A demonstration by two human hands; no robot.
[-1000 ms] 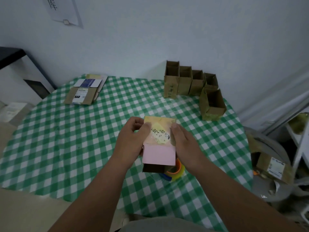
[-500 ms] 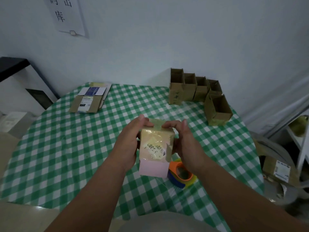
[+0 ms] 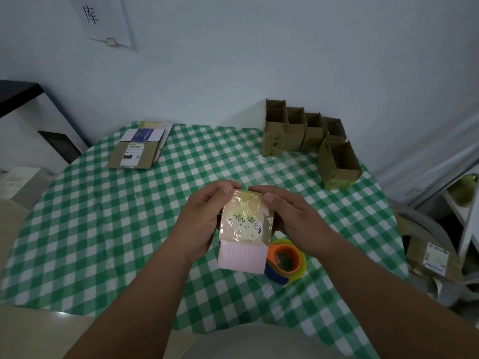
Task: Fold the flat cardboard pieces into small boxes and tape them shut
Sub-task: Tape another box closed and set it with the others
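I hold a small cardboard box (image 3: 243, 226) above the table, its taped face with a yellowed printed label toward me and a pink panel at its lower end. My left hand (image 3: 204, 218) grips its left side, thumb on the top corner. My right hand (image 3: 287, 216) grips the right side, thumb on the top edge. A tape roll (image 3: 286, 260) with an orange core and yellow and blue sides lies on the cloth just under the box. Several folded open boxes (image 3: 305, 130) stand at the back right. Flat cardboard pieces (image 3: 140, 149) lie stacked at the back left.
The round table wears a green and white checked cloth (image 3: 103, 229). A white wall with a paper sign (image 3: 103, 19) is behind it. A grey bin with cardboard (image 3: 427, 257) and a white shelf (image 3: 466, 216) stand on the right, a dark cabinet (image 3: 31, 120) on the left.
Both hands have lifted the box off the table and tilted its taped face toward me. Thumbs moved up to the top edge. The tape roll is more exposed beneath it.
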